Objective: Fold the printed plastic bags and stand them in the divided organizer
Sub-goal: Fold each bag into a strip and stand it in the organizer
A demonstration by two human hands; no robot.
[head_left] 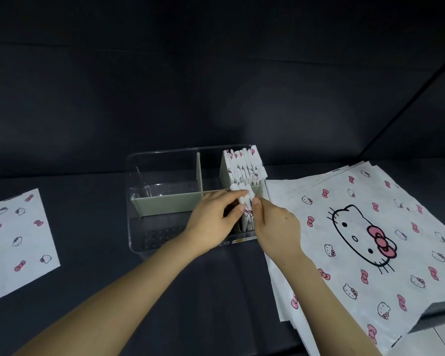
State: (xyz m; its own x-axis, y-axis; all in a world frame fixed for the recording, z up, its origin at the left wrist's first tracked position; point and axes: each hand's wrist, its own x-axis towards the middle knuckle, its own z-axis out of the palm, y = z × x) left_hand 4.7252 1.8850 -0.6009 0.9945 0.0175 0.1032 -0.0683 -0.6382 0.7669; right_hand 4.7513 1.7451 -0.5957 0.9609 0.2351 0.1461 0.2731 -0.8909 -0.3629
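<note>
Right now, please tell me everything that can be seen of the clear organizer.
The organizer is a clear plastic box with rounded corners, upright on the dark surface. Pale grey-green dividers cross inside and make four compartments. The far right one holds a row of folded bags standing on edge. In the near right one, the left hand and right hand pinch the near folded bags. No bags show in the left compartments.

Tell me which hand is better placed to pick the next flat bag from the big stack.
Probably the right hand. The stack of flat bags lies on its side, beside its wrist; the left hand would have to cross the right hand. Both pinch folded bags.
</note>
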